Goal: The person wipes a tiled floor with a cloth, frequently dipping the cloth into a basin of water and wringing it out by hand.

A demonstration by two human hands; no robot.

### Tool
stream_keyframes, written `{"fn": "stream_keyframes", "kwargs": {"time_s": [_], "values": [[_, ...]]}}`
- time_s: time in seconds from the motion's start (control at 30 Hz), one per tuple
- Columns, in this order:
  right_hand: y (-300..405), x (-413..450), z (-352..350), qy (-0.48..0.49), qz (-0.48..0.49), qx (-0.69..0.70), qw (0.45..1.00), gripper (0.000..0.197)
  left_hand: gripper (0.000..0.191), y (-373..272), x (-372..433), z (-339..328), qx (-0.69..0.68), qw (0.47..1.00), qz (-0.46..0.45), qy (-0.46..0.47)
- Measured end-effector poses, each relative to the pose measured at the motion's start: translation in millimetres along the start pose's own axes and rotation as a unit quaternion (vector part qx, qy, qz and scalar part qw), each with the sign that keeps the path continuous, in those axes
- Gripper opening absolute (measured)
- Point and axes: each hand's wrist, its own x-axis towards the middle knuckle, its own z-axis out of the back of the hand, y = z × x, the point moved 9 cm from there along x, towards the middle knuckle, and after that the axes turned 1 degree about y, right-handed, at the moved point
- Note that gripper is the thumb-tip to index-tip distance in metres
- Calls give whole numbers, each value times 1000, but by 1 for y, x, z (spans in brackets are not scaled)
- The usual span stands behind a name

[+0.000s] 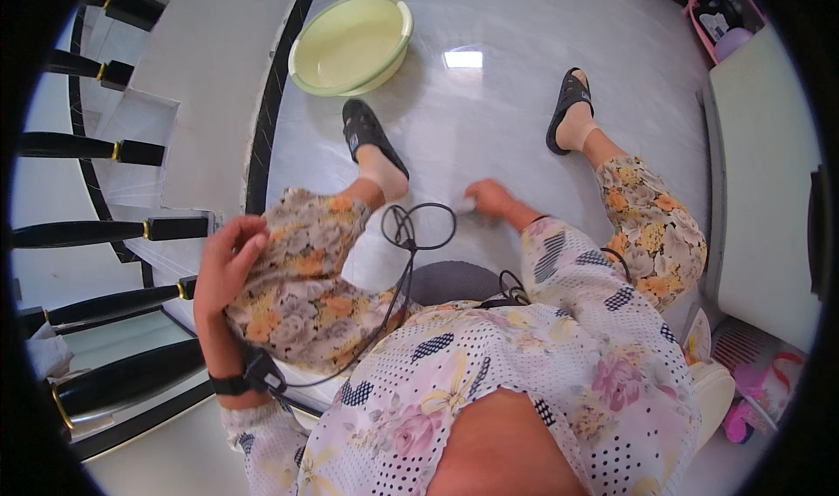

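My left hand (229,263) is held beside my bent left knee, with its fingers loosely curled, the thumb apart and nothing seen in it. My right hand (495,200) reaches low between my legs, blurred, and its fingers are closed on a small whitish object (464,206) whose kind is unclear. A white piece of sheet-like material (377,257) lies against the inside of my left leg. In front of it hangs a looped black cable (419,226), which runs to the black device strapped on my left wrist (261,371).
A pale yellow plastic basin (351,44) sits on the glossy tiled floor (498,116) ahead of my left sandal (368,132). Black balusters (92,145) and stairs line the left. A pale cabinet-like appliance (760,181) stands at right. A dark grey rounded surface (455,283) shows between my thighs.
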Motion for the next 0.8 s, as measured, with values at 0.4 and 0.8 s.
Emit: {"fn": "stream_keyframes", "kwargs": {"time_s": [0.4, 0.8], "values": [[0, -34, 47, -151, -119, -21, 981, 29, 26, -34, -21, -17, 137, 988, -29, 61], [128, 33, 18, 81, 142, 92, 982, 27, 30, -112, -75, -27, 189, 965, -167, 74]]}}
